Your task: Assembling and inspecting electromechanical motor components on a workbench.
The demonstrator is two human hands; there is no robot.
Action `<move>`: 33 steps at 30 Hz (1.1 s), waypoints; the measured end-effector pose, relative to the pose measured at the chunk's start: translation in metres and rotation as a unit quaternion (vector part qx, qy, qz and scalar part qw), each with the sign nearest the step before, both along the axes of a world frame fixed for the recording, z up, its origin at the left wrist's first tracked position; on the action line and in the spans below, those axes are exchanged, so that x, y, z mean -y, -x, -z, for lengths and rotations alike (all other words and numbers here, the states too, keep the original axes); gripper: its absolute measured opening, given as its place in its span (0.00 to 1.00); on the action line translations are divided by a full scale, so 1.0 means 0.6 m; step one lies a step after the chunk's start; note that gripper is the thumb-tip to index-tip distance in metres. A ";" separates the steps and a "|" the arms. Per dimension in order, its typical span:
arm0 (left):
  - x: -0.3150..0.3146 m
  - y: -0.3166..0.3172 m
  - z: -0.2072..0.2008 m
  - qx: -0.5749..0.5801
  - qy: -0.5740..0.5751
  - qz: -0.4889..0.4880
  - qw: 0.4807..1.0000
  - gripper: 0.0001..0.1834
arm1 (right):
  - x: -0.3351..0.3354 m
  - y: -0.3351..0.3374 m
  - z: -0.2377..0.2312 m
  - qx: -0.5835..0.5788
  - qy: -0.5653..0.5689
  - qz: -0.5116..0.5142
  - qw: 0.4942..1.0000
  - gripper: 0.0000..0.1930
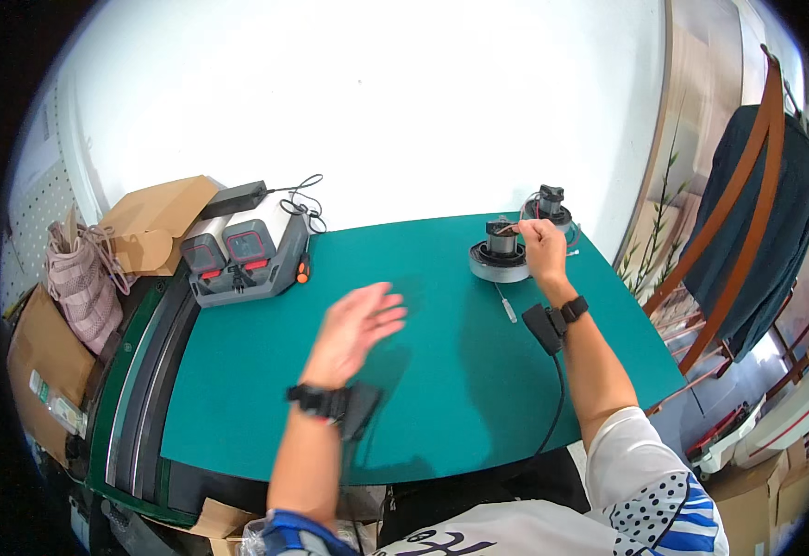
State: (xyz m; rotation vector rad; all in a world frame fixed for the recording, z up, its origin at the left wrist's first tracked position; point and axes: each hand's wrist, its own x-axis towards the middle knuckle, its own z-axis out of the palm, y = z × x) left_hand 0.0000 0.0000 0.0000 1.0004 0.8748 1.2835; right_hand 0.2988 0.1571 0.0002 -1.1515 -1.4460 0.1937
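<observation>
Basically, key relation, I'd judge, is R hand vs. near unit: the R hand (543, 252) sits at approx. 3 o'clock of the squat grey-and-black round motor-like unit (500, 271), right up against its top; unit stands on the teal flat tabletop (256, 380), far side, R of centre, its axis approx. upright, wide disc down, narrower black cylinder up; R fingertips look pinched on a thin brownish wire lead (507, 228) at the top, tho exact grip is too small to be sure.

L hand (354, 329) is the farther one; fingers loosely spread, nothing held, a bit blurred, hanging over bare tabletop w/ the unit well apart at approx. 2 o'clock; a 2nd similar grey-and-black unit (552, 214) stands at approx. 1 o'clock of the first, just behind R hand; a slim screwdriver w/ pale handle (509, 309) lies at approx. 6 o'clock of the near unit, long axis approx. 11-to-5, handle toward the person.
</observation>
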 end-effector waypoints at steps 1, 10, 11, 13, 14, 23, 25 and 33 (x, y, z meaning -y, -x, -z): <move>-0.026 -0.023 0.021 0.066 0.022 0.042 0.997 0.31 | -0.006 0.010 -0.002 0.028 -0.036 -0.027 0.999 0.10; -0.077 -0.059 0.108 0.280 0.163 0.092 0.942 0.49 | 0.025 0.109 -0.021 0.078 -0.140 -0.110 0.981 0.09; -0.078 -0.057 0.108 0.284 0.163 0.088 0.941 0.49 | 0.034 0.122 -0.026 0.074 -0.128 -0.138 0.979 0.08; -0.078 -0.046 0.107 0.320 0.153 0.096 0.930 0.55 | 0.067 0.147 -0.038 0.083 -0.123 -0.161 0.976 0.08; -0.080 -0.035 0.105 0.327 0.157 0.105 0.926 0.54 | 0.089 0.161 -0.043 0.085 -0.116 -0.201 0.969 0.07; -0.065 -0.014 0.116 0.237 0.051 -0.004 0.970 0.32 | 0.180 0.190 -0.027 0.131 -0.158 -0.285 0.936 0.07; -0.058 -0.006 0.120 0.240 0.035 -0.049 0.969 0.30 | 0.185 0.175 -0.022 0.194 -0.160 -0.215 0.943 0.05; -0.058 -0.013 0.122 0.115 0.035 -0.137 0.983 0.28 | 0.153 0.117 0.018 0.279 -0.117 -0.142 0.943 0.06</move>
